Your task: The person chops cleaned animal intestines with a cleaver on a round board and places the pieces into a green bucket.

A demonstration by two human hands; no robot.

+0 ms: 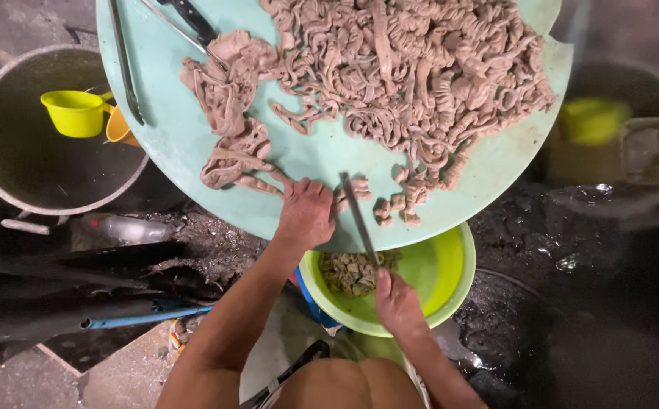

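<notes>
Round board (193,144): intestine strip (344,198) beside left grip (305,212) (touching).

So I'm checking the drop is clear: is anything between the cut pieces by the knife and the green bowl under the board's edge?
Nothing visible. The cut pieces lie near the board edge, and the green bowl sits open just below. Only the knife in the right hand crosses that edge.

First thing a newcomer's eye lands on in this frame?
The big heap of pale pink intestines piled on the round mint-green cutting board, filling the upper middle. Next, at the board's near edge, the left hand presses down on a strip while the right hand holds a knife with its blade over the board edge. Just below sits a lime-green bowl with chopped pieces inside.
</notes>
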